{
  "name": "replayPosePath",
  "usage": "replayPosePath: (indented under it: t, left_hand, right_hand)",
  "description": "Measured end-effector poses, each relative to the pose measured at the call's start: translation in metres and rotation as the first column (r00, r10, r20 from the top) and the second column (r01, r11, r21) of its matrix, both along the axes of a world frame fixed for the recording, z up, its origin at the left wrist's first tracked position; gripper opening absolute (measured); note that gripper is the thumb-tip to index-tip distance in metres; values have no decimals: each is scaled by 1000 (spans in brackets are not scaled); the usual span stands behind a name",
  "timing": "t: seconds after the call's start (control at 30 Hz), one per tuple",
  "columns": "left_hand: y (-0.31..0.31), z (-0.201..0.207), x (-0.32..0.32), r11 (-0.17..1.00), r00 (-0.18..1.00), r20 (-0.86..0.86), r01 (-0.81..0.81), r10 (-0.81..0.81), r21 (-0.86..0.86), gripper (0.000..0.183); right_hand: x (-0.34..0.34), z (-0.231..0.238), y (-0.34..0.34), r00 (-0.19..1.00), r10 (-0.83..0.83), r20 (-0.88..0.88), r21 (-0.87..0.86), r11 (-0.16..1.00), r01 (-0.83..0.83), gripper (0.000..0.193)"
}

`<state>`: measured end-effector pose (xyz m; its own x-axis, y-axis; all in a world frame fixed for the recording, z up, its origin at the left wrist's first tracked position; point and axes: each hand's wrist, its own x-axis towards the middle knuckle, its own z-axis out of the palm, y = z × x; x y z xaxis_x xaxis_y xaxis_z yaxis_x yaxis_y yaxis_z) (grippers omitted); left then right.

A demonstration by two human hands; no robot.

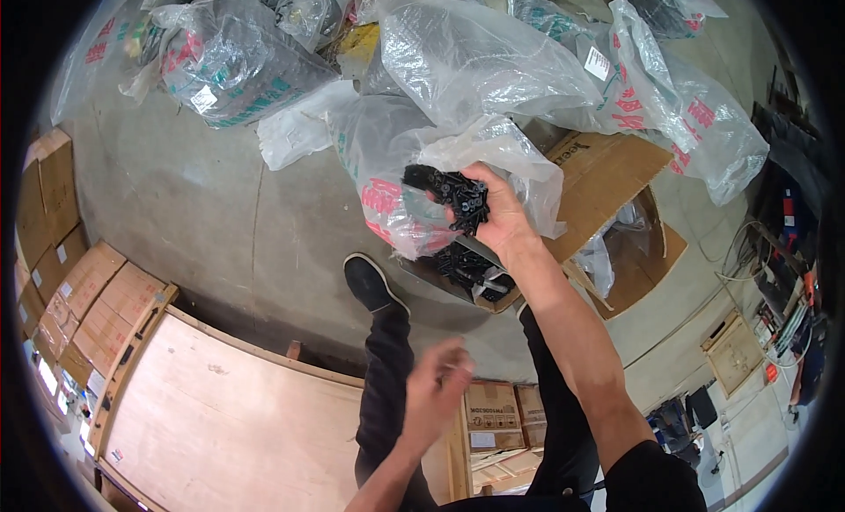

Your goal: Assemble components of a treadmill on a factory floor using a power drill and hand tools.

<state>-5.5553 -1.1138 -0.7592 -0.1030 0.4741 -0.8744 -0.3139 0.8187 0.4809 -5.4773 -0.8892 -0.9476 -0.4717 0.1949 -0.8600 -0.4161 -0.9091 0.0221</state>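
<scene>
My right hand [498, 215] is cupped around a heap of small black screw-like parts [462, 200] at the mouth of a clear plastic bag [383, 160] with red print. Some of these parts show between my fingers and the bag's edge. Just below, more of the same black parts [459, 264] lie in an open container, partly covered by the bag and my wrist. My left hand [437, 380] hangs over my left leg, away from the bag. Motion smears its fingers, and nothing can be made out in it.
Several filled plastic bags [238, 68] lie on the concrete floor [211, 204] at the far side. An open cardboard box [607, 191] stands right of my hand. A wooden panel [238, 406] is at the lower left, with stacked cartons [97, 292] beyond it. Cables and tools clutter the right.
</scene>
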Motion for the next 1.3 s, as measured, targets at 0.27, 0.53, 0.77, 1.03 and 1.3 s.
replayPosePath:
  t: [0.27,0.53,0.77,1.03,1.3]
  left_hand:
    - [-19,-6,80,724,764,-130,642,-633,250,35]
    - [-32,-14,108,630,659,-140,749,-739,204,38]
    - [-27,-29,108,701,711,-171,702,-682,127,38]
    - [-30,-43,101,729,718,-230,683,-657,49,33]
    - [-1,-57,51,949,918,-239,308,-316,-71,40]
  right_hand:
    - [20,74,-29,994,-17,-111,65,998,24,30]
    - [51,67,-99,935,353,22,82,932,-354,25]
    - [36,-4,-145,753,541,373,249,724,-644,22]
    - [36,-62,-181,356,233,905,374,-40,-926,39]
    - [54,23,-142,485,348,802,449,184,-874,18]
